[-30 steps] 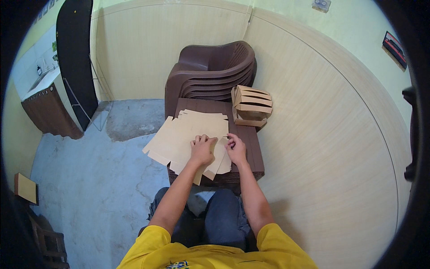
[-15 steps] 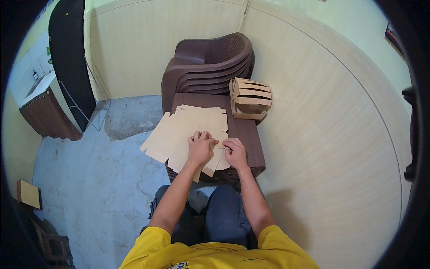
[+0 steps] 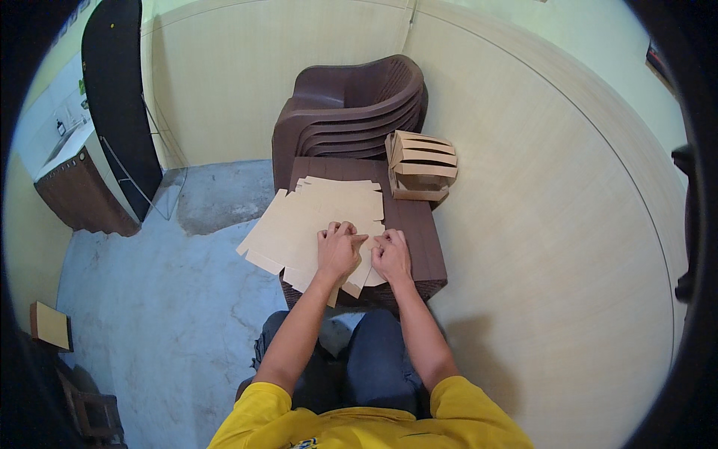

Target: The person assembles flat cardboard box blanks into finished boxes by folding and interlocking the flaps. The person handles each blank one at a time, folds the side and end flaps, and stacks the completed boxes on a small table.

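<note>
Flat tan cardboard box blanks (image 3: pixel 310 213), cut with notches and flaps, lie overlapping on a brown table. My left hand (image 3: pixel 339 251) rests on the top blank, its bent fingers apart and its thumb reaching right. My right hand (image 3: pixel 391 256) is closed at the right edge of that blank, fingers and thumb pinched on a small flap. The two thumbs nearly meet. What lies under my right fingers is mostly hidden.
Folded cardboard boxes (image 3: pixel 424 161) are stacked at the table's (image 3: pixel 415 239) back right corner. Behind stand stacked brown plastic chairs (image 3: pixel 351 101). A pale panelled wall (image 3: pixel 546 224) is on the right. A black board (image 3: pixel 116 97) leans at far left beside a counter.
My right hand has turned slightly and come closer to my left thumb. My left hand stays pressed on the cardboard. The whole view has shifted a little.
</note>
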`<state>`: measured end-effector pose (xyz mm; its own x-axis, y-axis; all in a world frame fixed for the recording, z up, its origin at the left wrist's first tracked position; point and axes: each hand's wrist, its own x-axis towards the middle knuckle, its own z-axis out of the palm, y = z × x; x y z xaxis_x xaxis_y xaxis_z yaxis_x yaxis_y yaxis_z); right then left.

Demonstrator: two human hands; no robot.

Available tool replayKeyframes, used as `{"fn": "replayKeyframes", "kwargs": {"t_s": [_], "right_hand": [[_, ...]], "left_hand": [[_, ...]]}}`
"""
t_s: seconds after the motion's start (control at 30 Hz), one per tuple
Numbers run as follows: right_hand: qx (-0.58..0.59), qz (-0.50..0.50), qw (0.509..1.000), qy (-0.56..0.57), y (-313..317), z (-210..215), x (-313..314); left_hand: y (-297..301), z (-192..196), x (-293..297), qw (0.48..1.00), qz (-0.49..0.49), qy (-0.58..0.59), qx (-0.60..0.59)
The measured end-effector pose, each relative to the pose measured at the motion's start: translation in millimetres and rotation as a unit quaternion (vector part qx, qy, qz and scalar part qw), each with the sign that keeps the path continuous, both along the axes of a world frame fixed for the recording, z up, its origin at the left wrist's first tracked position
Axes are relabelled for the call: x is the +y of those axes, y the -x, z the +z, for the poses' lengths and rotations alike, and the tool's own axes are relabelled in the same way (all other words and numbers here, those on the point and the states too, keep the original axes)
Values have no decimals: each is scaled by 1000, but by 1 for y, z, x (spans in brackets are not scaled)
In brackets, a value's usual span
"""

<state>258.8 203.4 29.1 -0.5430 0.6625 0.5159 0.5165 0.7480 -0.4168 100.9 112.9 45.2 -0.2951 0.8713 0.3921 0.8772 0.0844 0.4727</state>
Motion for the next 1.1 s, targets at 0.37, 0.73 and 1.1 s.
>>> {"fn": "replayKeyframes", "kwargs": {"t_s": [0.37, 0.73, 1.1], "right_hand": [[-72, -41, 996, -21, 1, 5, -12], [-86, -67, 994, 10, 5, -2, -7], [-82, -83, 991, -61, -1, 3, -11]], "left_hand": [[1, 0, 0, 999, -2, -11, 48], [2, -2, -1, 1000, -3, 2, 7], [29, 7, -11, 989, -74, 55, -113]]}}
